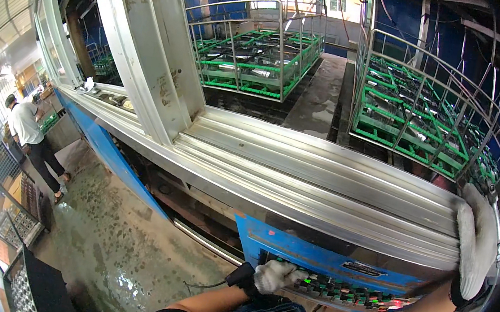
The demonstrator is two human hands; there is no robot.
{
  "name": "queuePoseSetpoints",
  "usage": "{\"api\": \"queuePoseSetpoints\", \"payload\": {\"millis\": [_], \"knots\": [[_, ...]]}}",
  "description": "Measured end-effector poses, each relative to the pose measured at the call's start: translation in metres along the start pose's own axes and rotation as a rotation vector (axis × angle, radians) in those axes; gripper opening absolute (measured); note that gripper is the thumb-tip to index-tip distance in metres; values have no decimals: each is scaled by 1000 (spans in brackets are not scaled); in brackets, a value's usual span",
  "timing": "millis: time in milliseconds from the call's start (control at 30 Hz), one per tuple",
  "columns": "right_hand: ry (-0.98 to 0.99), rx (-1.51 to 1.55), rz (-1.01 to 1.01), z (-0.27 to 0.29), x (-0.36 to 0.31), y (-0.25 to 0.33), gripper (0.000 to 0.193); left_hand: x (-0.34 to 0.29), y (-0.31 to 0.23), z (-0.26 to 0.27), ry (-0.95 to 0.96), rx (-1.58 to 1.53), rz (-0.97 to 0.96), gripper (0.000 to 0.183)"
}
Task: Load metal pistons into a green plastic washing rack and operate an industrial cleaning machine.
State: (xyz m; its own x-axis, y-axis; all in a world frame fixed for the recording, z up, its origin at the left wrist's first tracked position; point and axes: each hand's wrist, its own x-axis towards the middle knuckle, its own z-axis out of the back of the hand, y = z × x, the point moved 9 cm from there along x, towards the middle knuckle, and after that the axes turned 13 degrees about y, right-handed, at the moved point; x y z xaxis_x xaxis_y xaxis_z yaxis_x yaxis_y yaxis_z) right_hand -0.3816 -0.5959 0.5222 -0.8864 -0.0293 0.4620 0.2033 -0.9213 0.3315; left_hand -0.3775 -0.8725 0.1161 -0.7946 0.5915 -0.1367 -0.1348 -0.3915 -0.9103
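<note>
Wire racks point(414, 117) stand behind post point(146, 37) and sill point(304, 169), left hand point(276, 276) at buttons point(363, 298), grip unclear, right hand point(478, 240) outstretched.

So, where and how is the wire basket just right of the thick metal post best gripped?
Probably by the top rail of the wire basket, from the side facing the metal sill: that slim bar stands above the green racks, with open gaps beneath it for wrapping around.
</note>
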Motion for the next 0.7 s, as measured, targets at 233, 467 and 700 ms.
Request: {"api": "queuePoseSetpoints", "payload": {"millis": [233,467,700], "knots": [[-2,-18,-33,3,-1,6,37,9,16,-5,-98,97,-131,30],[3,-14,-2,5,0,2,37,16,28,-10,-151,132,-178,32],[21,51,-4,-4,4,2,35,5,5,3,-193,56,-172,27]]}}
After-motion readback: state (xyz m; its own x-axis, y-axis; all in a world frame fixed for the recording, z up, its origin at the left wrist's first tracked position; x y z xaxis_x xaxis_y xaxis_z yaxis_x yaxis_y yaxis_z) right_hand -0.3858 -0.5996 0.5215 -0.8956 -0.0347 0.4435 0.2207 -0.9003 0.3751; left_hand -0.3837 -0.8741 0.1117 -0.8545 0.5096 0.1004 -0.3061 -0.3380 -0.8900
